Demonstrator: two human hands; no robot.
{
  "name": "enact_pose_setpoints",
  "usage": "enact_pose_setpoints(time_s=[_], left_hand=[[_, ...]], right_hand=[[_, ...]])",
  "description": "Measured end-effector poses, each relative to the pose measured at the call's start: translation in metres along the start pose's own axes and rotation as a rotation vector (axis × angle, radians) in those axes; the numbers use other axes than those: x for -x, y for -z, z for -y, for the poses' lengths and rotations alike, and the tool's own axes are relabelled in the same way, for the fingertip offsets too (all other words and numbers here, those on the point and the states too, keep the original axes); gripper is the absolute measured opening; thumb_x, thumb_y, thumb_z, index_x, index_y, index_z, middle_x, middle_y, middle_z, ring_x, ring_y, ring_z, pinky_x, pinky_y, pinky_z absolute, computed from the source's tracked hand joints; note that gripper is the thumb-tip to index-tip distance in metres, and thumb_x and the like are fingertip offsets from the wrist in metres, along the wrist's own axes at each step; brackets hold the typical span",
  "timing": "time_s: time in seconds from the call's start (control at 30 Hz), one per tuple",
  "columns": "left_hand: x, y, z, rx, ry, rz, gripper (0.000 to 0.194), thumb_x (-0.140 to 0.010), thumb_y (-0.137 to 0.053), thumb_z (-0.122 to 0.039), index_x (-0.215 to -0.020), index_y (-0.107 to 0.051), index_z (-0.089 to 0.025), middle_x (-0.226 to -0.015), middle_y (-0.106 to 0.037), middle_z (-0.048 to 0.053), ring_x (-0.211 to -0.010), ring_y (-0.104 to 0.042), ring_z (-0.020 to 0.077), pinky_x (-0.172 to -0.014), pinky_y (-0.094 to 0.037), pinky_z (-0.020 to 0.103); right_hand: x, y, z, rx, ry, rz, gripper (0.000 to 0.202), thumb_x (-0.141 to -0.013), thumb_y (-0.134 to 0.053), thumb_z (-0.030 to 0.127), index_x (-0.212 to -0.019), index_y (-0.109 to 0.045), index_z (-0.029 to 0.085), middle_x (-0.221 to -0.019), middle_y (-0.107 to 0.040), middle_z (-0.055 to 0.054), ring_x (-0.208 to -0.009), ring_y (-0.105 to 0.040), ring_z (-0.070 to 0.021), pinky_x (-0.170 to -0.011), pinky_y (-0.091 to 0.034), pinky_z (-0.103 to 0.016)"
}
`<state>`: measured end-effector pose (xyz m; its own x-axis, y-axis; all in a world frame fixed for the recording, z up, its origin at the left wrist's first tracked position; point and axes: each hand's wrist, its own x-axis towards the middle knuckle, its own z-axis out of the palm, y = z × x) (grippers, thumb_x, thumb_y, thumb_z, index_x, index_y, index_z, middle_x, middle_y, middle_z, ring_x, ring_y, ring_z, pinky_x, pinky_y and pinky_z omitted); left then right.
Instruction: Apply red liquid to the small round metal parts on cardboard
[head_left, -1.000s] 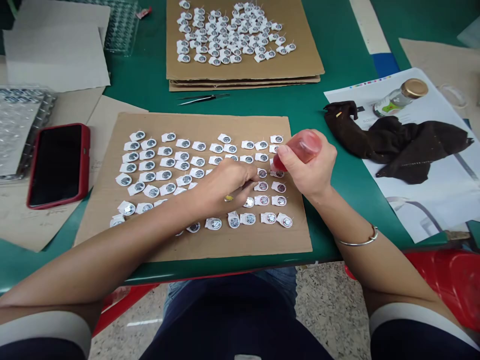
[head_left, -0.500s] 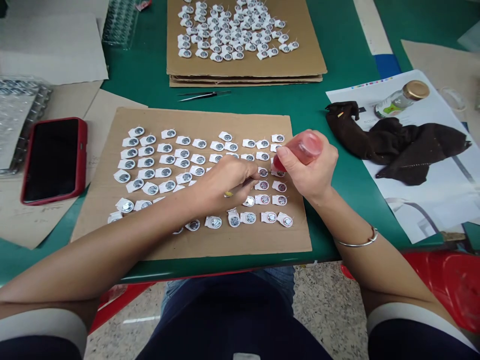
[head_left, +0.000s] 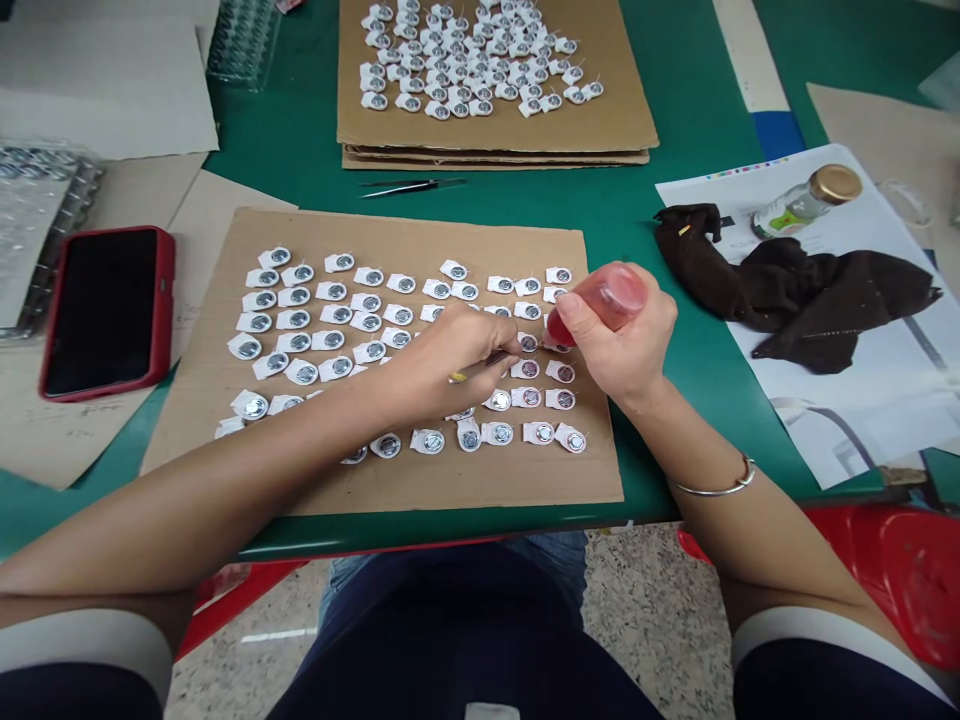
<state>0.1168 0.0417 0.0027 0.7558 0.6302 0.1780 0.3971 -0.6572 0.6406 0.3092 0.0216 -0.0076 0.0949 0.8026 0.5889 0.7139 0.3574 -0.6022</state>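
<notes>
My left hand (head_left: pixel 466 350) is closed, pinching a slim stick-like tool (head_left: pixel 459 377) with a yellowish end; its tip is hidden, so its kind is unclear. Fingers wrap round a translucent red squeeze bottle (head_left: pixel 613 292) in my right hand (head_left: pixel 637 335), tilted with its lower end down to the left. Both hands are over a cardboard sheet (head_left: pixel 450 492) bearing rows of small round silver parts on white tabs (head_left: pixel 428 442). Some parts under my left hand and forearm are hidden. Near the bottle's lower end, a few parts at the right look reddish in the middle.
Stacked cardboard (head_left: pixel 495 135) with many similar parts lies at the back. Dark tweezers (head_left: pixel 412 188) rest before it. A red-cased phone (head_left: pixel 105 312) sits on papers at left. At right, a glass jar (head_left: pixel 802 200) and a dark brown cloth (head_left: pixel 795 290) lie on a printed sheet.
The tool's yellowish end in my left hand has shifted slightly upward. My right hand keeps the bottle in nearly the same place. The whole view has moved a little.
</notes>
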Motion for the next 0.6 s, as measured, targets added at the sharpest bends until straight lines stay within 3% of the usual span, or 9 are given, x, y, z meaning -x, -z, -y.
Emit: enact_pose_setpoints(time_s=[0.6], left_hand=[[-0.0027, 0.0012, -0.0009, 0.051, 0.086, -0.001, 0.013, -0.075, -0.054, -0.013, -0.079, -0.066, -0.015, -0.071, -0.066, 0.002, -0.061, -0.059, 0.0105, -0.055, -0.041, 0.022]], right_hand=[[0.0026, -0.0004, -0.005, -0.046, -0.04, -0.055, 0.031, -0.074, -0.059, 0.049, -0.072, -0.053, 0.02, -0.068, -0.058, -0.002, -0.061, -0.054, -0.0139, -0.059, -0.047, -0.034]])
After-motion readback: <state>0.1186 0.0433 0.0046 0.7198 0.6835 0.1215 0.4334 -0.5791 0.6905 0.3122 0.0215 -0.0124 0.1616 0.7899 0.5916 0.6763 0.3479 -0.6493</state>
